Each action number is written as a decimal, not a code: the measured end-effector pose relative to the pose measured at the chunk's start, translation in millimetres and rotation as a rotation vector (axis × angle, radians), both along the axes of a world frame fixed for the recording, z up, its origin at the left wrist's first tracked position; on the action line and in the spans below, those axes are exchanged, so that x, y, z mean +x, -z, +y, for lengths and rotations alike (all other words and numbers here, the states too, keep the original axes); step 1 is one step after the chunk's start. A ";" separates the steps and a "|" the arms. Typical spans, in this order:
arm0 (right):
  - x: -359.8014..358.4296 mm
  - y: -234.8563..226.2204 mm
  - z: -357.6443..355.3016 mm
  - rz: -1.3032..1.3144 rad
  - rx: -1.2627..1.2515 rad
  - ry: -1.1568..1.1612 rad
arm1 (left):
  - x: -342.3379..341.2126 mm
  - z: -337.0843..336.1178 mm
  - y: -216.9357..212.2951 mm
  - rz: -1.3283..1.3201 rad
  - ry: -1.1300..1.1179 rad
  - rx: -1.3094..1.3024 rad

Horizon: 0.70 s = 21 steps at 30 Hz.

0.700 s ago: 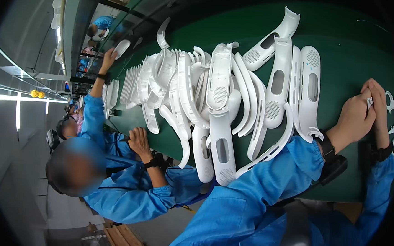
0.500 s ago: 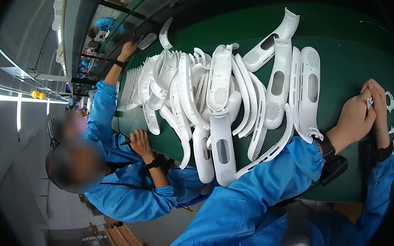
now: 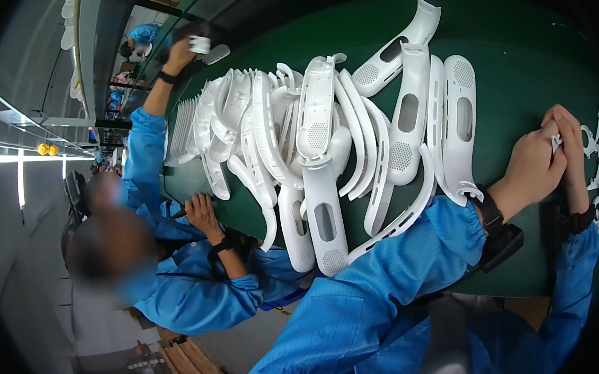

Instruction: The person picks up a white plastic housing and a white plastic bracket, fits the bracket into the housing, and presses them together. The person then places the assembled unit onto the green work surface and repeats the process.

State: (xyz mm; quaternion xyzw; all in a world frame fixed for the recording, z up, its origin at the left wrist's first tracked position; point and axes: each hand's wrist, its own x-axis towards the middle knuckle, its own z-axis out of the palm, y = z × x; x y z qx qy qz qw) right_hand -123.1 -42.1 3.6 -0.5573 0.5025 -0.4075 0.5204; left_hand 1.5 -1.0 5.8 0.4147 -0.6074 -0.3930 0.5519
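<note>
At the right of the table my left hand and my right hand are pressed together. A small white plastic piece sticks out between the thumb and fingers of my left hand, which is closed on it. My right hand's fingers are folded over the left fingertips, and what they hold is hidden. Beside my left wrist lies a long white curved housing with an oval window and a patch of small holes. Several flat white ring-shaped parts lie just beyond my right hand.
A heap of white curved housings covers the middle of the green table. One housing lies slanted at the far side. To the left, a co-worker in blue raises a hand with a white part; their other hand rests at the table edge.
My hands stay clasped, almost unmoved. The whole view has shifted slightly. The co-worker's raised hand now holds a white part, and the curved piece standing at the heap's far left is gone from there.
</note>
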 end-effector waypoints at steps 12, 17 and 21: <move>-1.2 6.1 0.7 -0.012 -0.089 -0.001 | -0.5 1.1 2.2 0.005 -0.003 -0.025; 1.2 2.4 2.3 -0.024 -0.073 0.004 | 0.0 0.8 1.9 0.002 -0.004 -0.030; 1.0 5.1 1.4 -0.029 -0.066 0.015 | -0.6 0.4 3.6 0.002 -0.025 -0.056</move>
